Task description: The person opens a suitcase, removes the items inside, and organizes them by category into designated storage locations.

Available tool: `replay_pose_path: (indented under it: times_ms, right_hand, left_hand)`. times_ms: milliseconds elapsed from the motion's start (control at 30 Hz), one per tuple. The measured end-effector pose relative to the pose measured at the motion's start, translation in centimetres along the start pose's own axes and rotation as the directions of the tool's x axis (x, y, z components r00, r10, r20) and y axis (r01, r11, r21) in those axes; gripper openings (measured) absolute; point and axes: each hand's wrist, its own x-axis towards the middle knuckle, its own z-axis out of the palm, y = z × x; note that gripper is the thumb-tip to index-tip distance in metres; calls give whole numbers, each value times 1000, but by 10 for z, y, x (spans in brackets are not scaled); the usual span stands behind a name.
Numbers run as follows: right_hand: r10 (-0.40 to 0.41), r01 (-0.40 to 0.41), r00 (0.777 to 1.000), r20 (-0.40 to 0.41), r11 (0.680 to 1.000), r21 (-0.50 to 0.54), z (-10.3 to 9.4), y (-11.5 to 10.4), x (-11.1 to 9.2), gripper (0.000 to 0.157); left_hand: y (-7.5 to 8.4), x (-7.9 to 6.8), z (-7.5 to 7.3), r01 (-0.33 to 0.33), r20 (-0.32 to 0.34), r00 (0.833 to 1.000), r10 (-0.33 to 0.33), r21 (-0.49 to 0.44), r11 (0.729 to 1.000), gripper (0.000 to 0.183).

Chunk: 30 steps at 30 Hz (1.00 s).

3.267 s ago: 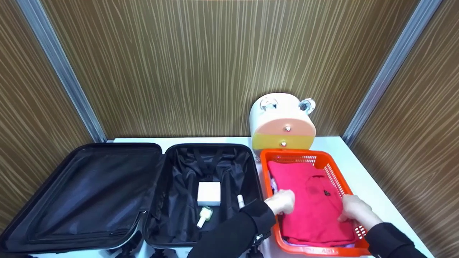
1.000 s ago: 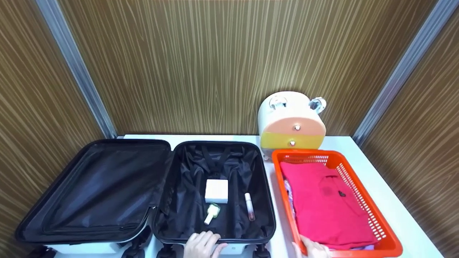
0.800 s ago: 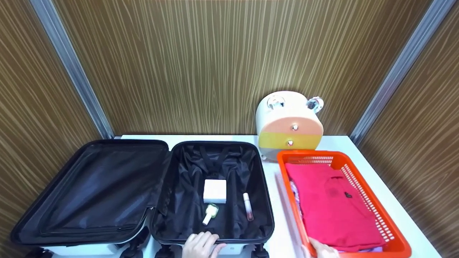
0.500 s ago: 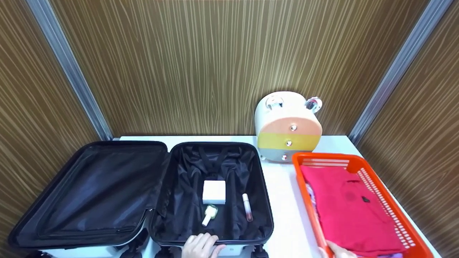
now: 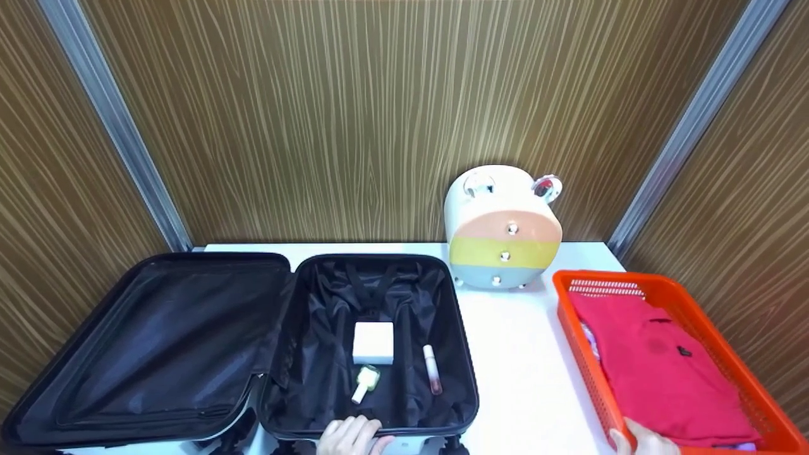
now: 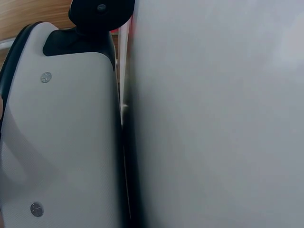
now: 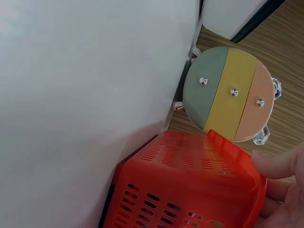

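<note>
In the head view my left hand (image 5: 349, 436) holds the front rim of an open black-lined suitcase (image 5: 464, 379), fingers over the edge. Inside that half lie a white box (image 5: 373, 343), a small bottle with a white cap (image 5: 364, 383) and a slim tube with a white cap (image 5: 432, 370). My right hand (image 5: 644, 438) grips the near left corner of an orange basket (image 5: 588, 366); in the right wrist view the thumb (image 7: 275, 164) lies over the basket's rim. Folded red clothing (image 5: 670, 373) fills the basket. The left wrist view shows only the suitcase's pale outer shell (image 6: 66, 128) and the table.
The suitcase's other half (image 5: 158, 341) lies open at the left. A small rounded drawer cabinet (image 5: 505, 234) with striped drawers stands at the back of the white table (image 5: 518, 366). Wood-grain walls rise behind and at both sides, the right one close to the basket.
The right hand has slid the basket to the right, away from the suitcase and cabinet, uncovering the cabinet's lowest drawer. Earlier both hands were at the red clothing; the left now holds the suitcase rim.
</note>
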Motion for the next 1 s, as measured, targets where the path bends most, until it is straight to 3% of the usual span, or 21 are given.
replay_pose_path:
  times_ms: [67,133,300,533,733,1000]
  right_hand:
    - [-18,18,999,-40,1000,1,1,-1,7,36]
    - [-43,43,999,-30,999,-1,0,-1,16,33]
    - [-85,84,996,36,996,9,1,0,43,34]
    - [-144,145,989,-12,988,54,11,0,76,33]
    - [-141,135,988,60,987,88,18,2,106,36]
    - [-154,145,985,75,982,118,27,2,134,38]
  left_hand:
    - [0,0,0,-4,1,1000,4,-3,1000,41]
    - [-1,0,-1,-2,4,1000,2,-5,1000,41]
    - [-2,-1,-1,-5,10,1000,5,-10,1000,40]
    - [-2,-1,0,-16,9,1000,16,-10,1000,40]
    - [-3,-2,2,-34,-5,999,34,-1,999,40]
    - [-5,-1,4,-57,-28,998,57,6,998,40]
